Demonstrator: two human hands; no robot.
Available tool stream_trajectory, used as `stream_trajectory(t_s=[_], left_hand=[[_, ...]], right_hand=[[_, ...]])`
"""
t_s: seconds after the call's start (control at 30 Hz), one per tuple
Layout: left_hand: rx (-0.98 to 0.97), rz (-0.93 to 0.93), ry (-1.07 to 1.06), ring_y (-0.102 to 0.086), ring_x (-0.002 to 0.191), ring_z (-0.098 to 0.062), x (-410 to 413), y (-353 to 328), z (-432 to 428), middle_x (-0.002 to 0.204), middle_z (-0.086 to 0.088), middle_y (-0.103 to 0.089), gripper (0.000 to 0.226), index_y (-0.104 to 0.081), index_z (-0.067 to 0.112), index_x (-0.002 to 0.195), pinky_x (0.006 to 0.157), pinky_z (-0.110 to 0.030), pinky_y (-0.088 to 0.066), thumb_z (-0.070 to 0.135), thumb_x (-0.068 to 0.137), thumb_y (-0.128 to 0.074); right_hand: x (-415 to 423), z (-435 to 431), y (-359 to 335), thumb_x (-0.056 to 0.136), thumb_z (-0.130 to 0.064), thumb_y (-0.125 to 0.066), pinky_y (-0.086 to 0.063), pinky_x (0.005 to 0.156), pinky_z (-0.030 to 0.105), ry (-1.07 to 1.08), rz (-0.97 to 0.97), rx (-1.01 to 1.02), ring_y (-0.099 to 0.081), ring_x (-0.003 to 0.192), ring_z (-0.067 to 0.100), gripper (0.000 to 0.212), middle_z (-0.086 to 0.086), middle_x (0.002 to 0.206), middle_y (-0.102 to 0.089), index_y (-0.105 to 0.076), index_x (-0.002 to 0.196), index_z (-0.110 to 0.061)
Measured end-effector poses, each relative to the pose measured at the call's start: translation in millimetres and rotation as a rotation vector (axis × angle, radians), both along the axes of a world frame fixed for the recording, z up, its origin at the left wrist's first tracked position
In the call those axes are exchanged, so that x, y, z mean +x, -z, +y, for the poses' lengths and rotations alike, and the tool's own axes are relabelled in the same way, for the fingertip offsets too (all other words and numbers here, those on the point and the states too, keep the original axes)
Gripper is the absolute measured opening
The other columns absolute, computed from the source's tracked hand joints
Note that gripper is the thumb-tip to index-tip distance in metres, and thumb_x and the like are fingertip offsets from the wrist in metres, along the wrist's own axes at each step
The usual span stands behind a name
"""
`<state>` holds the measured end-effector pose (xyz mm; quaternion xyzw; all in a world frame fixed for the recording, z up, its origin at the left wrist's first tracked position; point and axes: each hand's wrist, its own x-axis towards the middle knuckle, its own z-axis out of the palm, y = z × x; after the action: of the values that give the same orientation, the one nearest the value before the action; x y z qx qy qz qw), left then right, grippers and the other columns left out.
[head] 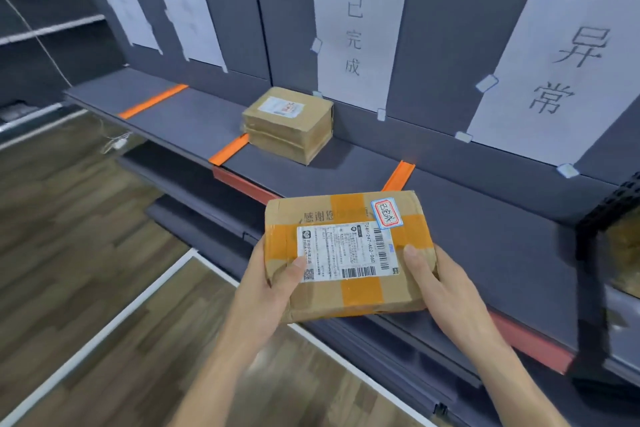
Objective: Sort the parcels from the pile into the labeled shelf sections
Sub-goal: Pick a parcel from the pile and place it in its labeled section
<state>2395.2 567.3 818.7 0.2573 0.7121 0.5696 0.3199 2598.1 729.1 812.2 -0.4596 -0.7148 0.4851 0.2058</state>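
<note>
Cardboard parcel (pixel 349 250) edge-held, L hand (pixel 266 291), R hand (pixel 441 288)

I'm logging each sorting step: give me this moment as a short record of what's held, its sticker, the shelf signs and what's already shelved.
held: cardboard parcel, orange tape, shipping label on top
hands: left hand and right hand grip its near corners, thumbs on top
sticker: red-bordered sticker reading 已完成
signs: 已完成 sign; 异常 sign to its right
shelved: parcel stack in the section under the 已完成 sign, beside an orange divider
status: cardboard parcel not yet on the shelf
</note>
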Motion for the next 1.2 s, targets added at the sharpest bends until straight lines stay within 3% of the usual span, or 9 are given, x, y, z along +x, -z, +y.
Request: stream_trajectory(t_s=[0.23,0.4,0.6,0.8,0.93,1.2], left_hand=[[0.001,-0.039,-0.11,-0.066,0.109,0.006,-58.4,-0.3,-23.4,0.119,0.026,-0.071,0.036,-0.054,0.049,0.132,0.087,-0.024,-0.049,0.041,0.098,-0.065],[-0.005,-0.029,-0.168,-0.067,0.104,0.008,-96.9,3.8,-10.6,0.116,0.027,-0.071,0.033,-0.054,0.054,0.126,0.086,-0.026,-0.05,0.04,0.099,-0.066],[-0.019,-0.012,-0.193,-0.068,0.099,0.007,-155.6,-2.4,32.2,0.113,0.028,-0.071,0.04,-0.047,0.058,0.123,0.083,-0.032,-0.053,0.056,0.09,-0.069],[-0.02,0.023,-0.158,-0.068,0.101,0.005,-203.9,-18.4,85.4,0.113,0.027,-0.07,0.042,-0.052,0.06,0.116,0.081,-0.031,-0.054,0.071,0.077,-0.064],[0.055,0.03,-0.101,-0.066,0.109,0.003,-224.7,-28.8,109.7,0.12,0.025,-0.07,0.039,-0.058,0.054,0.12,0.092,-0.034,-0.051,0.065,0.083,-0.064],[0.15,0.002,0.061,-0.068,0.111,0.003,-292.3,-46.6,156.2,0.125,0.026,-0.069,0.033,-0.059,0.06,0.127,0.089,-0.026,-0.05,0.055,0.095,-0.064]], right_hand=[[-74.6,-6.7,-9.8,0.084,-0.088,-0.035,-0.046,0.079,0.021,-0.131,0.005,0.01,-0.061,0.098,-0.015,0.056,-0.037,0.106,-0.068,-0.061,0.114,-0.049],[-121.7,15.9,-9.9,0.09,-0.08,-0.041,-0.049,0.086,0.029,-0.154,0.005,-0.027,-0.064,0.102,-0.006,0.046,-0.035,0.106,-0.068,-0.062,0.114,-0.047],[-178.8,59.0,-9.4,0.091,-0.077,-0.043,-0.049,0.082,0.027,-0.164,0.075,-0.051,-0.062,0.099,-0.012,0.041,-0.035,0.109,-0.068,-0.06,0.115,-0.048],[-217.7,107.1,-13.1,0.094,-0.069,-0.046,-0.05,0.097,0.035,-0.181,0.088,-0.07,-0.063,0.11,-0.004,0.038,-0.032,0.115,-0.068,-0.058,0.124,-0.047],[-236.4,129.2,-25.1,0.094,-0.069,-0.046,-0.048,0.101,0.037,-0.156,0.072,-0.047,-0.062,0.112,-0.002,0.038,-0.032,0.116,-0.067,-0.057,0.124,-0.049],[-287.0,159.9,-45.8,0.097,-0.059,-0.05,-0.046,0.082,0.023,-0.004,0.098,-0.023,-0.062,0.096,-0.014,0.024,-0.037,0.104,-0.068,-0.064,0.11,-0.045]])
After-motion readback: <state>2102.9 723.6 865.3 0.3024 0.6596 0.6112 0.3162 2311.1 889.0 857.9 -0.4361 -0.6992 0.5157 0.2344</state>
